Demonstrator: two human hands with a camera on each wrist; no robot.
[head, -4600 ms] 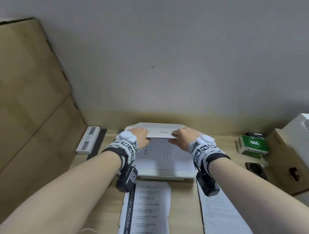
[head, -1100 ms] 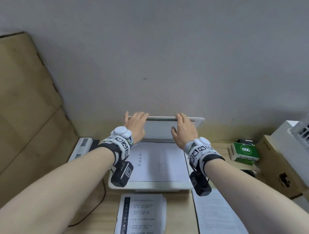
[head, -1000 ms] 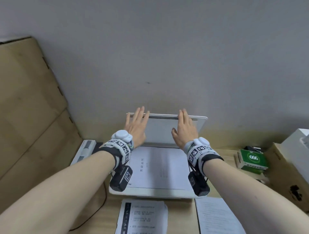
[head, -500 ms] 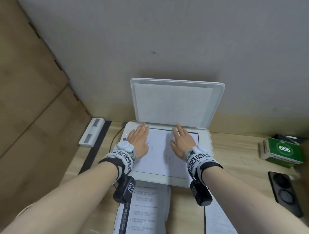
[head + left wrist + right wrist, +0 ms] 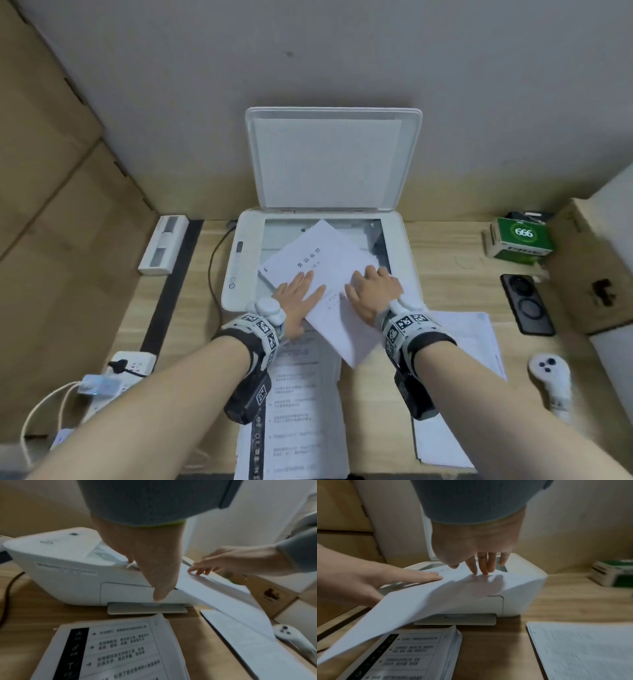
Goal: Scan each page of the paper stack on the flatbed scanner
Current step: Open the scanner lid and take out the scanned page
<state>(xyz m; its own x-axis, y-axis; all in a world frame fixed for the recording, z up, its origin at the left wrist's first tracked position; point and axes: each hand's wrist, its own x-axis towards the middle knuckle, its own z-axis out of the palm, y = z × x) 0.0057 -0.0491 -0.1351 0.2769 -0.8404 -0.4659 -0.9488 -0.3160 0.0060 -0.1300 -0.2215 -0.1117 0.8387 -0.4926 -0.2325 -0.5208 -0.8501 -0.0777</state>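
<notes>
The white flatbed scanner point(image 5: 239, 260) stands with its lid point(image 5: 334, 157) raised upright against the wall. A printed sheet point(image 5: 318, 260) lies askew on the glass point(image 5: 373, 236), its near corner hanging over the front edge. My left hand point(image 5: 298, 294) lies flat on the sheet's left part. My right hand point(image 5: 373, 291) presses its fingertips point(image 5: 481, 570) on the sheet point(image 5: 436, 595) near the scanner's front right. A paper stack point(image 5: 301, 394) with a black margin lies before the scanner, and a second stack point(image 5: 459, 342) lies to the right.
A green box point(image 5: 520, 236), a black phone point(image 5: 527, 305) and a white controller point(image 5: 551, 380) lie on the desk at right, beside a cardboard box point(image 5: 596, 274). A power strip point(image 5: 116, 377) and a white device point(image 5: 163, 245) sit at left by cardboard panels.
Both hands raised the lid until it stood upright, then came down onto the sheet on the glass. The sheet has turned and slid toward me, now overhanging the front edge.
</notes>
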